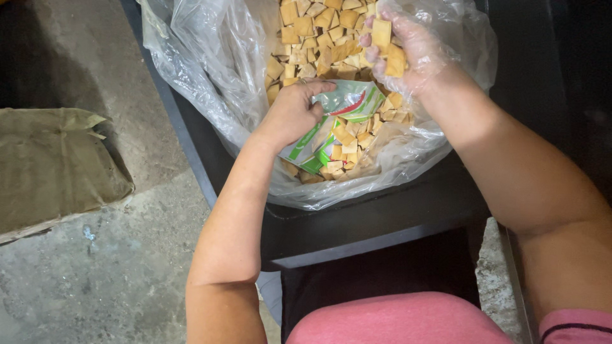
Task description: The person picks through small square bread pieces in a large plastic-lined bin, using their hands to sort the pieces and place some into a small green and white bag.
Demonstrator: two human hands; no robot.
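You are gripping a small printed packet with your bare left hand, fingers curled over its top edge and holding its mouth open. The packet is green, white and red, and it is lying tilted inside a big clear plastic bag, already partly filled with square tan crackers. Your right hand is wearing a thin clear glove and is hovering just above and to the right of the packet; its fingers are closed around a handful of the same crackers, with a few pieces sticking out between the fingertips. The rest of the crackers are lying loose in a heap in the big bag, mostly behind your hands. The bag is sitting in a dark tray right in front of you. To your left, a flattened cardboard box is lying on the concrete floor, well apart from the tray.
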